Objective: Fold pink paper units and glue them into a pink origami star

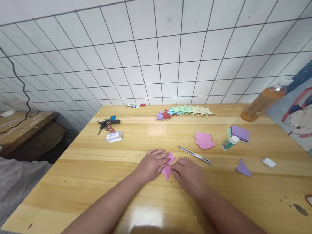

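Observation:
A pink folded-paper leaf (166, 171) with pointed tips lies on the wooden table under both hands. My left hand (152, 165) reaches in from the left and holds the paper against the tabletop, its fingers across the upper part. On the other side, my right hand (188, 173) is closed, thumb and fingertips pinching the leaf's right edge near its middle. The paper's centre is partly hidden by the fingers. Just beyond my right hand lies a silver pen (194, 154), slanting down to the right.
Joined paper leaves (184, 110) in several colours line the back. Pink paper sheets (204, 140), a glue stick (230, 142), purple paper (240, 133), a purple folded piece (243, 168) and an eraser (268, 162) lie right. A bottle (265, 100) stands behind. Keys (108, 124), a small box (114, 136) and a marker (136, 105) are left.

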A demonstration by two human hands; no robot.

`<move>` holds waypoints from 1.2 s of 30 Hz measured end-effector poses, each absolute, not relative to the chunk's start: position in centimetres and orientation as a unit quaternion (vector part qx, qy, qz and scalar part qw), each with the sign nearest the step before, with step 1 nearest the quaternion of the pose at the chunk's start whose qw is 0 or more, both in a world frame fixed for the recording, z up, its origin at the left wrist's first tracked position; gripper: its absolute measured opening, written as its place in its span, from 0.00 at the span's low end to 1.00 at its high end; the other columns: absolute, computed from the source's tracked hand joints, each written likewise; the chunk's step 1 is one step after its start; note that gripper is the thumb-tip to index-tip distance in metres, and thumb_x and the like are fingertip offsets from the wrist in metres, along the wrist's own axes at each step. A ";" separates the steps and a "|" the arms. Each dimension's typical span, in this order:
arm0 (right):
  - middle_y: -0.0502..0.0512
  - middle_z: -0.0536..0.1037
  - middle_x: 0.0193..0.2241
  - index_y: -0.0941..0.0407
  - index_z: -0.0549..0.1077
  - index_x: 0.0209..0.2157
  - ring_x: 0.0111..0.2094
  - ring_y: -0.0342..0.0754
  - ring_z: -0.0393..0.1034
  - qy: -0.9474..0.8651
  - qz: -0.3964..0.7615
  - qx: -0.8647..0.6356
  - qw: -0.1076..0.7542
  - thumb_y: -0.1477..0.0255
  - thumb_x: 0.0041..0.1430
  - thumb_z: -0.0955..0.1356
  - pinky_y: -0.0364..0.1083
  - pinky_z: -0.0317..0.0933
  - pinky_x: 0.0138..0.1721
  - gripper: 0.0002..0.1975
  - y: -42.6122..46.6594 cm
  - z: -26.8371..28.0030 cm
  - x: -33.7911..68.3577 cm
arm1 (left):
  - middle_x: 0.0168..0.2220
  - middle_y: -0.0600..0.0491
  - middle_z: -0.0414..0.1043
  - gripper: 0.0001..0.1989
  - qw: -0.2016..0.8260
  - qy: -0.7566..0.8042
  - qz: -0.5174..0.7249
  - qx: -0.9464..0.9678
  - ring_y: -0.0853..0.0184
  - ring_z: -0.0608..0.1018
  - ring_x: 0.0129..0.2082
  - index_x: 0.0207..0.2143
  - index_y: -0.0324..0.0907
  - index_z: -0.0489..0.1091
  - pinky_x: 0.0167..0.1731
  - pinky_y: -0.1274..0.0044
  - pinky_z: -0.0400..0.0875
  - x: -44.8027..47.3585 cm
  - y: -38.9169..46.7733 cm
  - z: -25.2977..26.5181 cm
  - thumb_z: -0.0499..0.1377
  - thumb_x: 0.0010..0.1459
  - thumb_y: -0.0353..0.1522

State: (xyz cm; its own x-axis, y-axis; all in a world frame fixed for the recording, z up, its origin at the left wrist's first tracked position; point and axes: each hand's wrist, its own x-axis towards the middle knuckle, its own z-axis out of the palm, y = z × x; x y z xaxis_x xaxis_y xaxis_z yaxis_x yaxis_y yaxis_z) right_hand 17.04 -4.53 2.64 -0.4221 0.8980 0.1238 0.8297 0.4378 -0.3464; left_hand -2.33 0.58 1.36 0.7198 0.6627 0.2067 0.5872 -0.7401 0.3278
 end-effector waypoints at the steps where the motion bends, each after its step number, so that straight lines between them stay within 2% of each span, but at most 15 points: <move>1: 0.51 0.73 0.31 0.51 0.73 0.32 0.36 0.47 0.64 -0.837 0.121 -0.515 0.140 0.69 0.62 0.61 0.44 0.54 0.35 0.11 -4.5 2.6 16.9 | 0.53 0.54 0.68 0.15 0.121 0.342 0.152 0.919 0.63 0.65 0.56 0.48 0.50 0.69 0.54 0.65 0.56 -2.4 0.5 1.2 0.50 0.61 0.36; 7: 0.52 0.73 0.32 0.54 0.72 0.31 0.36 0.46 0.64 -0.832 0.152 -0.520 0.120 0.71 0.60 0.62 0.43 0.54 0.36 0.08 -4.4 2.7 16.7 | 0.53 0.52 0.67 0.17 0.140 0.352 0.131 0.916 0.60 0.60 0.60 0.53 0.53 0.64 0.58 0.58 0.43 -2.6 0.3 0.7 0.50 0.61 0.36; 11: 0.52 0.73 0.33 0.54 0.71 0.33 0.37 0.46 0.64 -0.814 0.183 -0.531 0.151 0.70 0.58 0.64 0.43 0.54 0.36 0.05 -4.4 3.0 16.9 | 0.55 0.54 0.65 0.19 0.170 0.359 0.116 0.910 0.59 0.55 0.61 0.55 0.56 0.60 0.58 0.56 0.38 -2.7 0.1 0.8 0.50 0.61 0.35; 15: 0.50 0.73 0.31 0.54 0.70 0.34 0.34 0.46 0.64 -0.782 0.202 -0.557 0.192 0.70 0.57 0.63 0.43 0.54 0.34 0.05 -4.2 3.2 17.1 | 0.54 0.54 0.66 0.19 0.185 0.369 0.129 0.902 0.58 0.54 0.62 0.54 0.58 0.61 0.58 0.54 0.35 -2.8 0.0 1.0 0.52 0.60 0.35; 20: 0.49 0.73 0.29 0.52 0.70 0.40 0.33 0.45 0.66 -0.748 0.211 -0.584 0.234 0.70 0.57 0.63 0.44 0.55 0.36 0.09 -4.0 2.9 17.5 | 0.56 0.55 0.63 0.20 0.138 0.376 0.125 0.908 0.57 0.53 0.62 0.54 0.58 0.61 0.58 0.56 0.37 -2.7 -0.5 1.2 0.53 0.59 0.36; 22: 0.48 0.73 0.28 0.52 0.70 0.42 0.34 0.45 0.66 -0.740 0.207 -0.590 0.249 0.70 0.56 0.63 0.44 0.55 0.37 0.11 -4.0 2.8 17.7 | 0.58 0.54 0.60 0.20 0.110 0.399 0.138 0.900 0.56 0.56 0.60 0.54 0.58 0.61 0.57 0.58 0.40 -2.6 -0.8 1.2 0.54 0.59 0.36; 26: 0.48 0.73 0.28 0.52 0.70 0.44 0.34 0.45 0.67 -0.734 0.205 -0.595 0.254 0.70 0.56 0.63 0.44 0.56 0.38 0.13 -4.0 3.0 18.0 | 0.50 0.50 0.70 0.21 0.106 0.415 0.161 0.889 0.57 0.66 0.52 0.55 0.54 0.61 0.55 0.60 0.44 -2.4 -1.3 1.3 0.54 0.58 0.35; 30: 0.49 0.74 0.30 0.52 0.71 0.42 0.36 0.45 0.67 -0.740 0.201 -0.599 0.228 0.70 0.57 0.63 0.44 0.56 0.39 0.11 -4.1 3.3 18.0 | 0.47 0.51 0.72 0.16 0.110 0.410 0.163 0.891 0.57 0.67 0.52 0.50 0.54 0.67 0.55 0.59 0.42 -2.2 -1.5 1.3 0.54 0.59 0.33; 36: 0.51 0.74 0.33 0.52 0.73 0.36 0.37 0.46 0.66 -0.761 0.180 -0.600 0.169 0.71 0.58 0.62 0.43 0.54 0.35 0.08 -4.2 3.3 18.0 | 0.53 0.52 0.68 0.17 0.123 0.413 0.156 0.889 0.56 0.65 0.55 0.49 0.56 0.67 0.55 0.57 0.41 -2.1 -1.5 1.4 0.54 0.58 0.31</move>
State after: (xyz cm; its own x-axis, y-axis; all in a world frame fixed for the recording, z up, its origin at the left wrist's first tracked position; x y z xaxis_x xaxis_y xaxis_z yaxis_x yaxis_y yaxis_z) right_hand 17.99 -4.18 3.31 -0.2241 0.9737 0.0408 0.8523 0.2161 -0.4763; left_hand -2.11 -1.46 1.40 0.6105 0.7724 0.1751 0.6956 -0.6286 0.3478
